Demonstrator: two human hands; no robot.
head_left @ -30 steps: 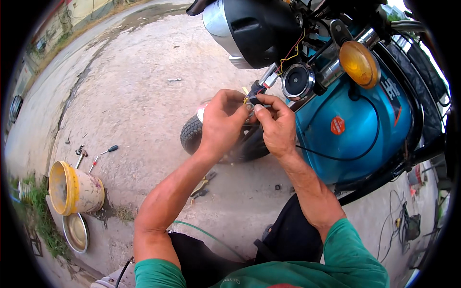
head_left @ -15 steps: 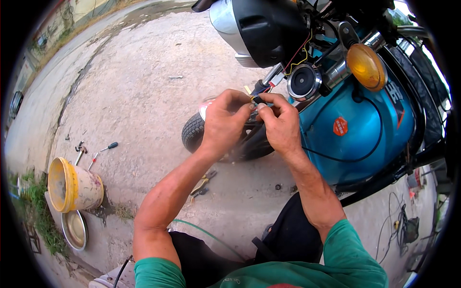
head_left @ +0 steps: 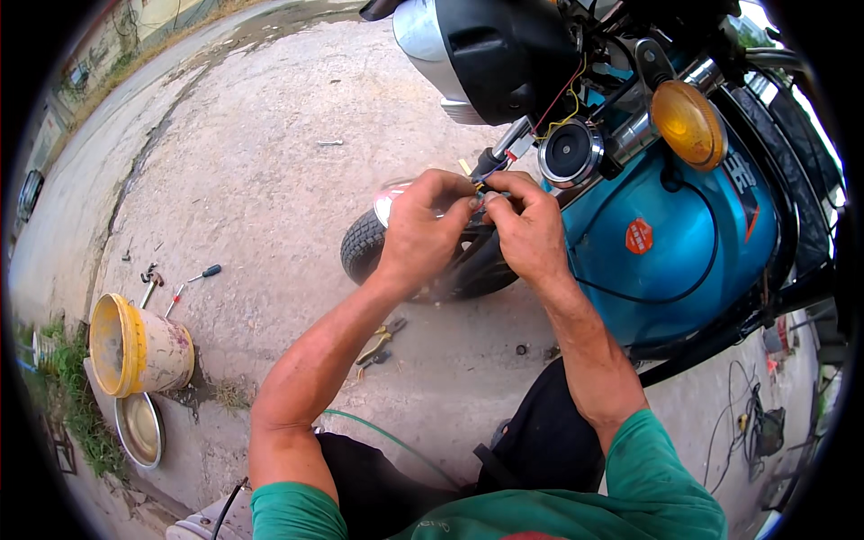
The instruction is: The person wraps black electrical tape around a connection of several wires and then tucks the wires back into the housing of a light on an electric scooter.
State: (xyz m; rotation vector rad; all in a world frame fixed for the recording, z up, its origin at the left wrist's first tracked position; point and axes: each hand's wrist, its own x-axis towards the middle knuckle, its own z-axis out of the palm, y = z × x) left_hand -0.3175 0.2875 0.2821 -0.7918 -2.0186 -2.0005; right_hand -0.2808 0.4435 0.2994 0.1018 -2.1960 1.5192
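Observation:
My left hand (head_left: 421, 227) and my right hand (head_left: 529, 236) meet in front of the blue motorcycle (head_left: 666, 243), fingertips nearly touching. Both pinch thin electrical wires (head_left: 480, 186), yellow and dark; the fingers hide most of what lies between them. Just above, a white connector (head_left: 519, 148) with red on it hangs on the harness. Red and yellow wires (head_left: 571, 101) run up from there beside the black headlight housing (head_left: 513, 54). The round chrome-rimmed horn (head_left: 571, 154) is close to my right hand. Below and behind my hands is the front wheel (head_left: 362, 247).
An orange turn signal (head_left: 688, 124) juts out at the right. On the concrete lie a screwdriver (head_left: 211, 271), a hammer (head_left: 153, 286), pliers (head_left: 382, 340) and a small wrench (head_left: 330, 142). A yellow-rimmed bucket (head_left: 162, 351) and a round basin (head_left: 141, 430) stand left. A green hose (head_left: 387, 436) passes near my legs.
Both hands stay at the same spot. Their fingertips have shifted slightly around the wires, and less of the dark piece between them shows.

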